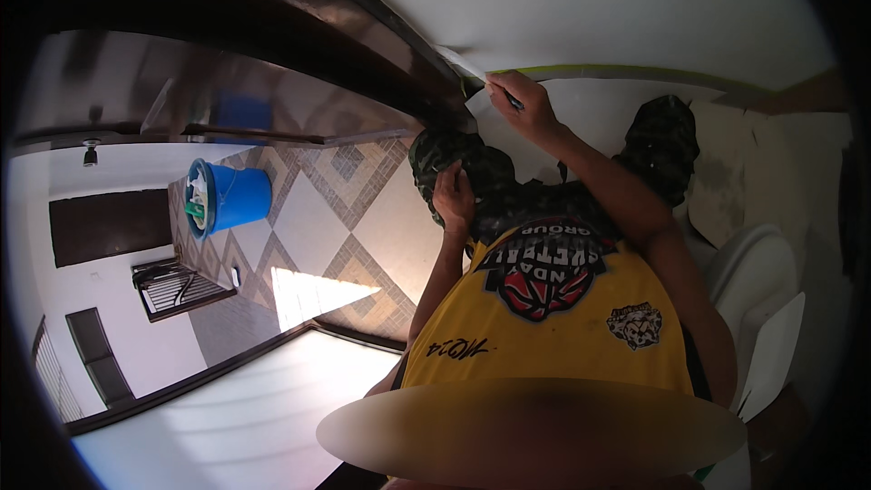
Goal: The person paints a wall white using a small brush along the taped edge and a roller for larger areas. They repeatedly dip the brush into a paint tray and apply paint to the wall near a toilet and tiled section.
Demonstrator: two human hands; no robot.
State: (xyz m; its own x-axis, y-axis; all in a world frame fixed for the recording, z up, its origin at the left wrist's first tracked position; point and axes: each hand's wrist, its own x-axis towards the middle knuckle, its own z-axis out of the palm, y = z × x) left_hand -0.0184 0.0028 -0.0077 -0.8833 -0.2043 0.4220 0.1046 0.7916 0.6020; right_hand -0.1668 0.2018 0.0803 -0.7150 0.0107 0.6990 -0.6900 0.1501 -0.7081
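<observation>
My right hand [526, 107] is closed around a slim tool [464, 63] with a dark handle and a flat, pale end; its exact kind is unclear. The pale end reaches the corner where the white wall [635, 9] meets the dark brown door frame [399, 36]. Along the wall's lower edge runs a yellow-green strip [617, 68], close beyond that hand. My left hand [453, 195] rests by my left knee, on the camouflage trousers [472, 161]. Its fingers are curled together, and whatever they pinch is too small to make out.
A blue bucket [243, 197] with green and white items inside stands on the patterned tile floor [313, 209] at the left. A white plastic chair [758, 277] is behind me at the right. The glossy dark door [272, 95] stretches across the upper left.
</observation>
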